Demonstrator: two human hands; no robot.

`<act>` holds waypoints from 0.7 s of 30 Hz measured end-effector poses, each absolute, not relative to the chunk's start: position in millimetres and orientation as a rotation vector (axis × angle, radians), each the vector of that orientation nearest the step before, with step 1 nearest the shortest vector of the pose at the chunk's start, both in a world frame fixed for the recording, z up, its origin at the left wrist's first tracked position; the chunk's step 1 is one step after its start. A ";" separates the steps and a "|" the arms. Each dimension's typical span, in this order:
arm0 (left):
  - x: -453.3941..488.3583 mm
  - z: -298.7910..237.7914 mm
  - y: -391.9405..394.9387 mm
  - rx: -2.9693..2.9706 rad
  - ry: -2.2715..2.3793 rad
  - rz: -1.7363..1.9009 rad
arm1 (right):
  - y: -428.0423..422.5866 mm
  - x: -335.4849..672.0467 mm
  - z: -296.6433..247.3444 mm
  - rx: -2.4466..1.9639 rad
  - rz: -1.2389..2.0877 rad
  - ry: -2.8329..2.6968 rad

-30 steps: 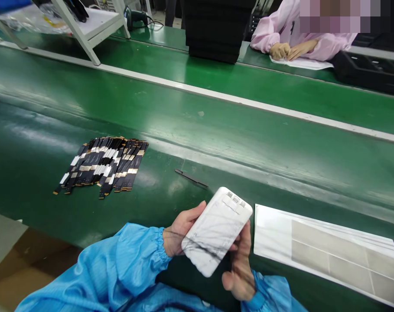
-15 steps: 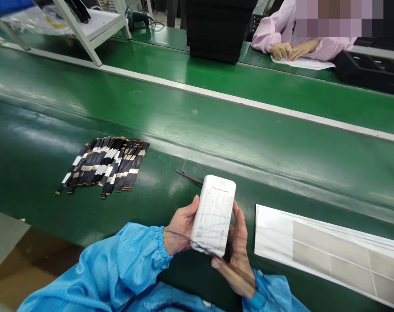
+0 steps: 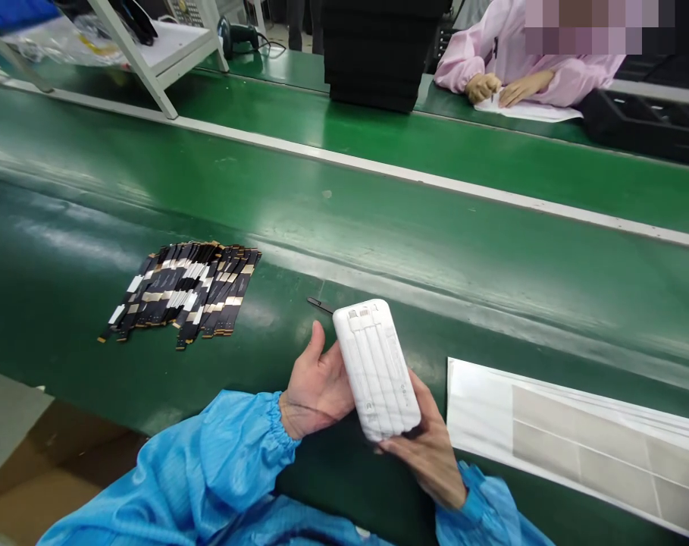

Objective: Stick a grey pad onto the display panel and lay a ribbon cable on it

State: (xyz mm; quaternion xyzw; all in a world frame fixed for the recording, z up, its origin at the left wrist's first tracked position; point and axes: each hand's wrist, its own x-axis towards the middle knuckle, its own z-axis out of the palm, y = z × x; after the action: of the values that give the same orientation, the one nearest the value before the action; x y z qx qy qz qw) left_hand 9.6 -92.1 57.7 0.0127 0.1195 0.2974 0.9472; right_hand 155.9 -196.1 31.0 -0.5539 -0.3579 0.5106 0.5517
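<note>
Right hand [image 3: 429, 447] grasps white device [image 3: 378, 371]; left hand [image 3: 320, 385] unclenched by its edge; bench [image 3: 242, 379] leftward

White device [image 3: 377, 371], blue sleeves [image 3: 230, 447], green tabletop [image 3: 65, 296]

Dark strips [image 3: 188, 296] I saw from afar, piled on the green bench [image 3: 253, 371], white sheets [image 3: 480, 413] that lay at right, a co-worker's pink sleeve [image 3: 461, 61], a scanner [image 3: 242, 36] near a white stand [image 3: 179, 47]
</note>
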 end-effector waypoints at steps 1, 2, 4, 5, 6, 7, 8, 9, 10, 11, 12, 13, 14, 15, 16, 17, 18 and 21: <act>9.6 59.6 -89.6 0.022 0.238 0.627 | -193.3 159.5 33.6 -1.274 1.239 -0.827; 9.5 61.3 -87.4 0.017 0.236 0.652 | -190.5 163.5 35.4 -1.244 1.268 -0.814; 9.0 63.8 -84.0 0.004 0.250 0.701 | -185.8 171.5 36.2 -1.197 1.310 -0.809; 8.6 64.6 -83.1 -0.002 0.257 0.715 | -184.2 175.1 35.3 -1.176 1.334 -0.810; 8.1 65.1 -82.6 -0.005 0.260 0.720 | -183.2 178.1 33.8 -1.165 1.363 -0.805; 7.6 65.3 -82.6 -0.005 0.252 0.718 | -182.7 180.6 32.0 -1.162 1.391 -0.794; 7.0 65.3 -82.8 -0.001 0.239 0.711 | -182.7 182.5 30.3 -1.158 1.414 -0.777; 6.5 65.3 -83.1 0.007 0.219 0.700 | -182.9 183.8 28.9 -1.150 1.438 -0.757; 6.1 65.3 -83.4 0.019 0.200 0.685 | -183.3 184.7 28.0 -1.136 1.464 -0.737; 5.8 65.4 -83.7 0.035 0.184 0.669 | -183.7 185.3 27.7 -1.115 1.488 -0.718; 5.6 65.6 -84.0 0.053 0.171 0.650 | -183.9 185.6 27.9 -1.091 1.507 -0.703; 5.5 65.8 -84.2 0.075 0.154 0.626 | -183.9 185.7 28.7 -1.070 1.514 -0.686; 5.3 66.0 -84.4 0.096 0.132 0.600 | -183.6 185.6 30.0 -1.060 1.505 -0.666; 5.0 65.9 -84.7 0.115 0.107 0.574 | -183.0 185.4 31.5 -1.064 1.482 -0.648; 4.6 65.4 -85.2 0.129 0.084 0.552 | -182.3 185.1 33.2 -1.073 1.450 -0.634; 4.0 64.2 -85.9 0.142 0.070 0.536 | -181.7 184.6 34.8 -1.087 1.423 -0.624; 3.3 62.3 -86.7 0.155 0.065 0.523 | -181.1 184.1 36.1 -1.099 1.404 -0.622; -0.1 53.6 -90.0 0.204 0.101 0.496 | -181.7 183.3 36.8 -1.186 1.336 -0.702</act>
State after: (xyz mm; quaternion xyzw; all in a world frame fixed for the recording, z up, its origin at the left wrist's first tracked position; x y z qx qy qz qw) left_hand -0.1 -90.0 53.6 0.1009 0.0500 0.2449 0.9630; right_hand 183.3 -181.7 36.8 -0.5061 -0.2997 0.5699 0.5738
